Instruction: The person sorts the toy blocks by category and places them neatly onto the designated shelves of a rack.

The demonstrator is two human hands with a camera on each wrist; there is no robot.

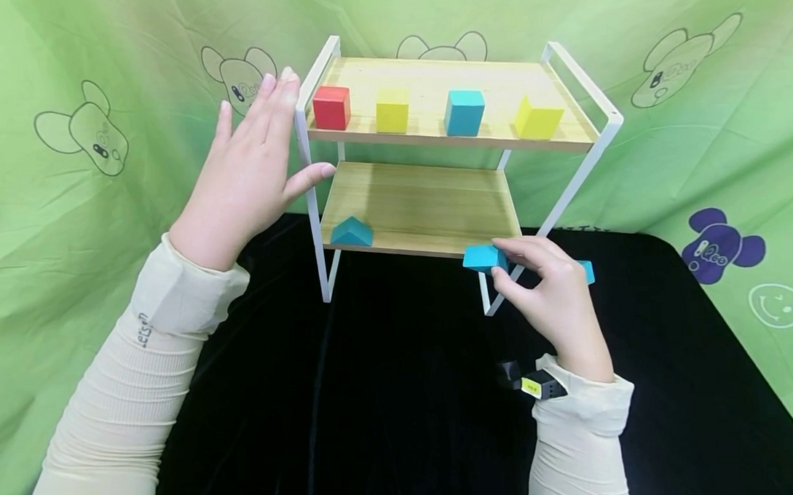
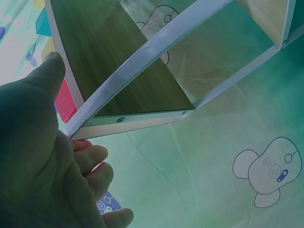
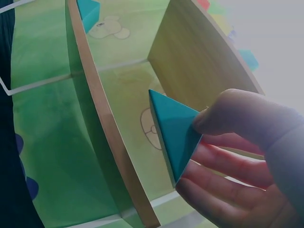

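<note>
The right hand [image 1: 552,293] pinches a teal triangular block [image 1: 484,257] just at the lower shelf's [image 1: 421,203] front edge, apparently not yet resting; the left hand [image 1: 249,172], fingers straight, steadies the rack's post [image 1: 306,156].

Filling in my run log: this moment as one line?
left hand: steadies rack | right hand: pinches teal triangular block at lower shelf edge
</note>
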